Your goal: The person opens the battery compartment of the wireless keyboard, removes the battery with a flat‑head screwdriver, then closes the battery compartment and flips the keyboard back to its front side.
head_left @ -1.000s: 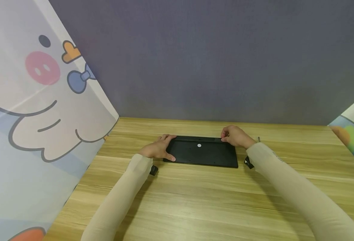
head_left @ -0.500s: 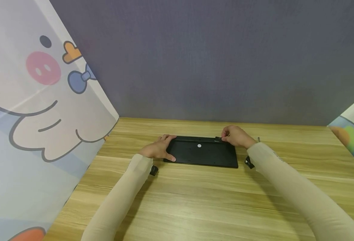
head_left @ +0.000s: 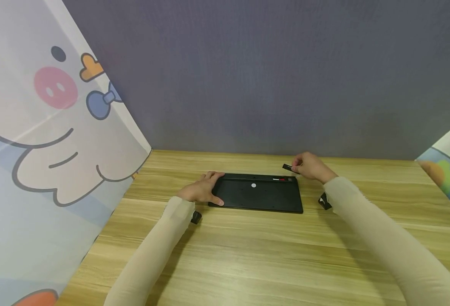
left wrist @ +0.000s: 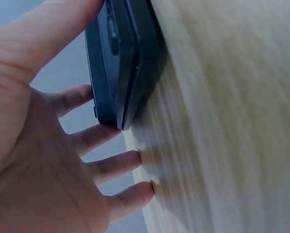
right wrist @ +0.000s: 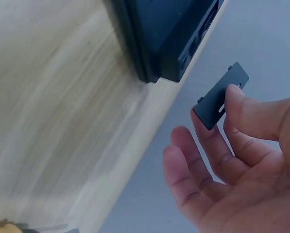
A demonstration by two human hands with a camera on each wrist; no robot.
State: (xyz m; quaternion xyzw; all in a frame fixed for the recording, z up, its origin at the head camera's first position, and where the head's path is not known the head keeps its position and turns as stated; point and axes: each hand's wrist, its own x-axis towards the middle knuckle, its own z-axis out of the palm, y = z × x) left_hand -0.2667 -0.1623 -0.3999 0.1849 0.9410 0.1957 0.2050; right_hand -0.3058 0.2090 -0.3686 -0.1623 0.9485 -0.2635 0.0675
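Note:
A black keyboard (head_left: 255, 197) lies face down on the table, a round white sticker (head_left: 253, 185) on its underside. My left hand (head_left: 199, 189) grips its left end, thumb over the near side and fingers spread at the far edge; two fingertips reach the table in the left wrist view. My right hand (head_left: 310, 166) pinches a small black battery cover (right wrist: 217, 99) between thumb and fingers, held beyond the keyboard's far right corner. The uncovered battery compartment (head_left: 282, 179) near that corner shows something red and silvery inside.
The wood-grain table (head_left: 228, 255) ends at a grey panel (head_left: 267, 85) behind the keyboard. A cartoon-printed curtain (head_left: 56, 148) borders the left side, and another printed piece (head_left: 446, 174) the right. Dark wrist camera parts (head_left: 324, 201) hang under the sleeves.
My right hand has slid the battery cover off the keyboard and lifted it away to the right and back, exposing the compartment. My left hand and the keyboard have stayed put.

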